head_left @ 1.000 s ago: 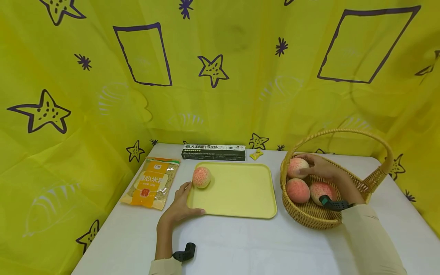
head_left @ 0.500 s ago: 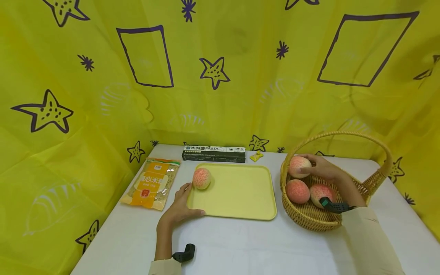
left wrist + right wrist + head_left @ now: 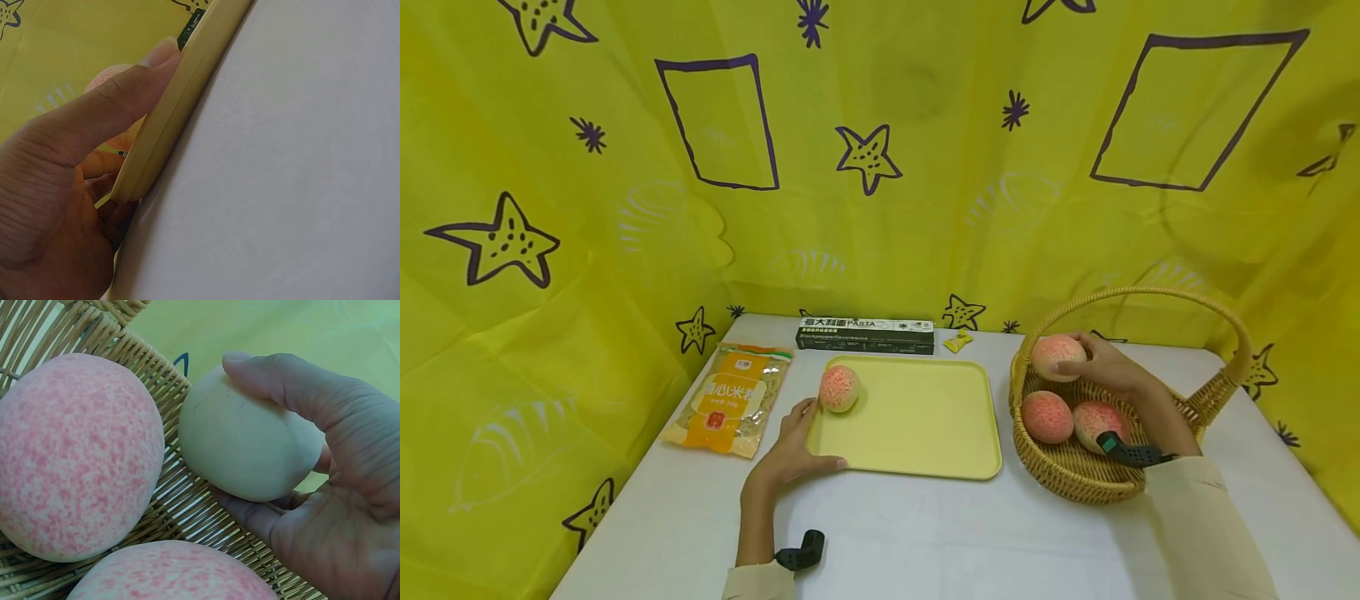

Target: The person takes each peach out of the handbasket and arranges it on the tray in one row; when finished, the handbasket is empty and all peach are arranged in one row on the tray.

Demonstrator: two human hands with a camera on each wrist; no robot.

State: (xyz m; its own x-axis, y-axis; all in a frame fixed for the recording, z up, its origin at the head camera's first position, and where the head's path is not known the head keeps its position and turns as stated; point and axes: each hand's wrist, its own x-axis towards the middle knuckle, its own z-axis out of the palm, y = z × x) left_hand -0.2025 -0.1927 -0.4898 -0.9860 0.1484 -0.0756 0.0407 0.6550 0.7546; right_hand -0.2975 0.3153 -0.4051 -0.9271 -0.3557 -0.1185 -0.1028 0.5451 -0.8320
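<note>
My right hand (image 3: 1108, 371) grips a pink-and-cream peach (image 3: 1054, 357) at the back left of a wicker basket (image 3: 1078, 482). In the right wrist view the thumb lies over the pale side of this peach (image 3: 244, 437), with fingers beneath it. Two more peaches, a redder one (image 3: 1047, 417) and a paler one (image 3: 1097, 421), lie in the basket. My left hand (image 3: 790, 450) holds the near left corner of a yellow tray (image 3: 925, 417), its thumb (image 3: 119, 100) along the near rim and its fingers around the left side. One peach (image 3: 838, 389) rests on the tray by those fingertips.
An orange-labelled food bag (image 3: 730, 400) lies left of the tray. Behind the tray stand a dark pasta box (image 3: 865, 336) and a small yellow wrapped sweet (image 3: 958, 340). The basket's tall handle (image 3: 1150, 292) arches over the right arm. A yellow curtain (image 3: 880, 233) backs the white table.
The right hand has raised its peach slightly and tilted it, shifting a little away from the redder peach below. The left hand keeps its place on the tray.
</note>
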